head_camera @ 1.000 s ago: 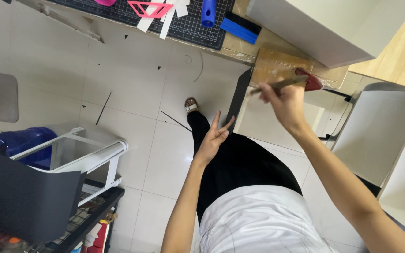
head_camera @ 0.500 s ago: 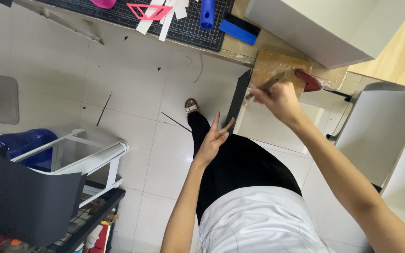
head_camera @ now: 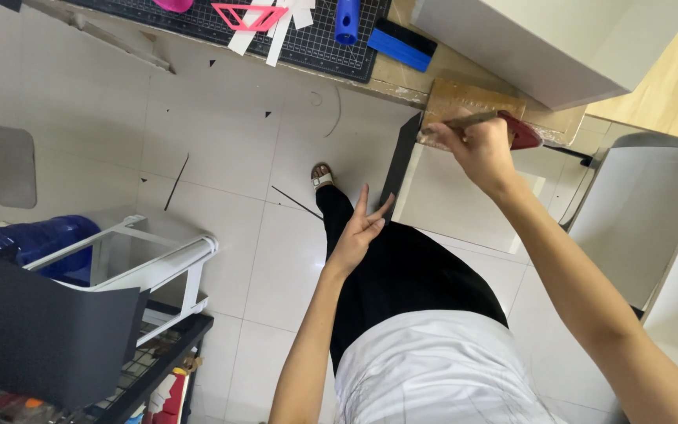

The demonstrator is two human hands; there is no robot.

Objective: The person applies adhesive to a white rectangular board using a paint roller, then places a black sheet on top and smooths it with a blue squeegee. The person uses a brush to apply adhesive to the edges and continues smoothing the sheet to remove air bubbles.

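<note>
Right hand [head_camera: 476, 153] has slid a bit left along the bench edge vs half a sec ago, taking the brush [head_camera: 480, 124] w/ it; the wooden handle now pokes out left of the fist, and the red end shows to its right, over the cardboard [head_camera: 464, 96]. Fingers curled tight round the brush handle. Left hand [head_camera: 361, 230] has barely shifted: hangs in front of the black trousers, fingers spread apart, two raised, holding nothing, fingertips just beside the lower edge of the black sheet [head_camera: 402, 161]. That sheet stands nearly on edge, hanging down from the bench corner by the cardboard, right under the brush hand; its angle looks about the same as before.

Rest unchanged. Cutting mat [head_camera: 323, 55] on the bench at top, w/ pink triangle piece [head_camera: 249, 14], white strips, blue tube [head_camera: 346, 20] & blue scraper [head_camera: 402, 45]. Big white box [head_camera: 543, 39] top right. Lower left: another dark sheet [head_camera: 60, 338] propped on a cart [head_camera: 158, 361], white frame [head_camera: 162, 251] behind it, blue bottle [head_camera: 17, 239] beside. Sandalled foot [head_camera: 322, 177] on the tile floor [head_camera: 221, 157], thin black offcuts scattered near.
</note>
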